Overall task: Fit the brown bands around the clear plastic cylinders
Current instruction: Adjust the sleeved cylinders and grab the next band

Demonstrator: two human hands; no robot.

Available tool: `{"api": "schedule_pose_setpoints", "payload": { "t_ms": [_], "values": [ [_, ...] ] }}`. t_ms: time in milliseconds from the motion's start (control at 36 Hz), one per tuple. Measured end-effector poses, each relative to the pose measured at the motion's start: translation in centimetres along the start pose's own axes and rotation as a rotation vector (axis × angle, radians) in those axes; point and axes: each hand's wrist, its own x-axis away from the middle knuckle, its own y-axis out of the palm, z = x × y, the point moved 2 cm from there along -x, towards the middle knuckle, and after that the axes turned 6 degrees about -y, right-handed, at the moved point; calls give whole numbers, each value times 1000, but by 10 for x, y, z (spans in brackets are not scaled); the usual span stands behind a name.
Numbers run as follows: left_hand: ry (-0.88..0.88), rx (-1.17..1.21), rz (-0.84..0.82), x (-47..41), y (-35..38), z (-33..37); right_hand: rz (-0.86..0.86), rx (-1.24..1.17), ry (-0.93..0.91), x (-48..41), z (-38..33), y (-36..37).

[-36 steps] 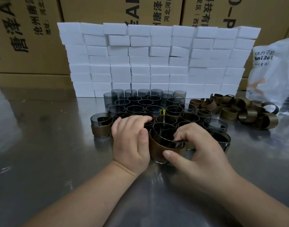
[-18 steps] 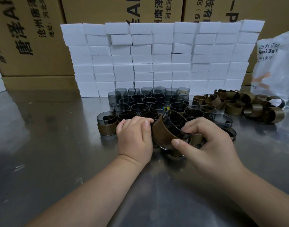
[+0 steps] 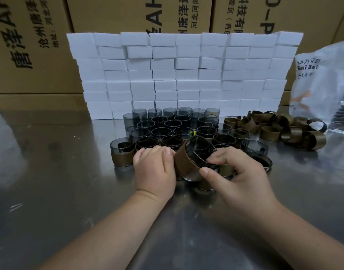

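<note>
trainee: hands first, what is each one doing?

lead: the right hand point(image 3: 243, 178) grasps the tilted cylinder point(image 3: 201, 148), thumb on the brown band point(image 3: 187, 164) and fingers hooked over the open rim. the left hand point(image 3: 154, 170) is balled up just beside it, thumb close against the band. whether its curled fingers hold anything, i cannot tell.

trainee: and where is the piece?

lead: lifted off the counter point(image 3: 50, 182), about midway between its left and right edges, just in front of the bare cylinders point(image 3: 167, 123), mouth tipped up and to the right.

trainee: how do i seat the band well?

lead: as i judge it, the band looks nearly on. so turn the cylinder with the right hand and press evenly with the left thumb, keeping the band's edge parallel to the rim. push one side only and it will probably cock and jam. squeeze lightly, since that thin wall looks as if it could flex.

trainee: materials?

lead: smoky see-through plastic, smooth and glossy, in short round tubs. the bands are matte brown strips curled into hoops, likely springy. the loose bands point(image 3: 284, 129) lie heaped toward the right edge. the counter is reflective metal, probably slippery. one finished cylinder point(image 3: 122, 152) stands at the group's left.
</note>
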Motion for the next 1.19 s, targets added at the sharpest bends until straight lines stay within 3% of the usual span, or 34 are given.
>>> {"api": "schedule_pose_setpoints", "payload": {
  "t_ms": [194, 306, 472, 639, 1195],
  "values": [
    [45, -28, 57, 3, -1, 2, 99, -101, 159, -48, 6, -30],
    [103, -105, 14, 5, 1, 5, 43, 105, 169, -110, 30, -43],
    [222, -223, -79, 8, 6, 10, -171, 349, 296, -180, 87, -9],
    [229, -269, -154, 8, 7, 8, -446, 686, 251, -180, 127, 34],
    [240, -240, -105, 7, 12, 5, -659, 809, 197, -178, 135, 53]
  ]
}}
